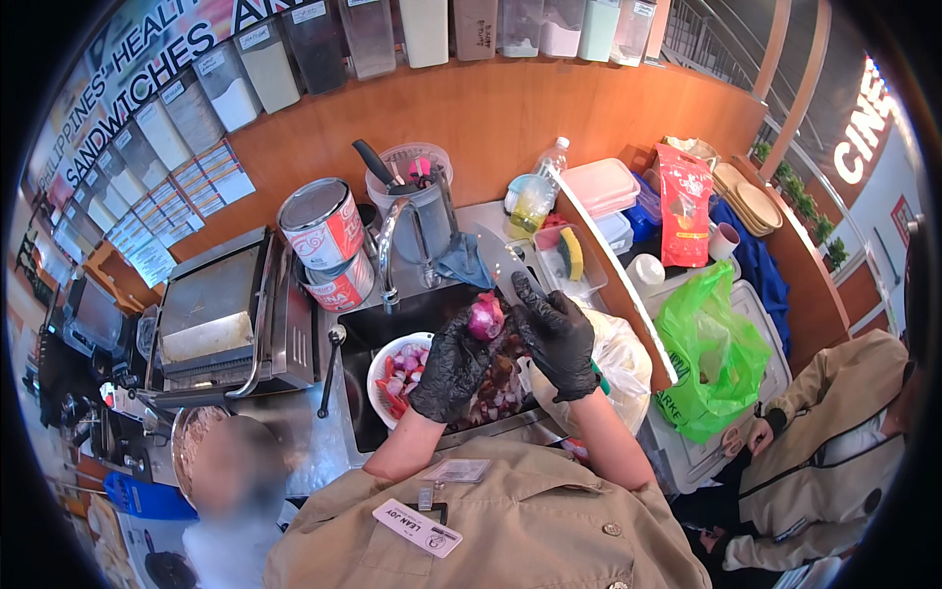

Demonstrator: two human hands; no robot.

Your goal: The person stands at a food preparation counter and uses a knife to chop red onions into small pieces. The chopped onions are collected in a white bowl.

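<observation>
Above a dark sink [353, 324], my left hand [455, 372] in a black glove holds a red onion [486, 316]. My right hand [556, 335], gloved in black too, is raised just right of the onion with its fingers spread; whether something small is between them I cannot tell. A white colander [377, 368] of onions and red peppers stands in the sink at the left. Below my hands lie onion skins and pieces [500, 390]. A chrome faucet [390, 258] rises at the back, with a blue cloth [467, 261] beside it.
Large tuna cans [321, 228] and a press grill [213, 309] stand to the left. Right of the sink are a tub with a sponge [570, 254], a filled plastic bag [625, 361], a divider edge [618, 283] and a green bag [710, 346]. People stand at lower left and right.
</observation>
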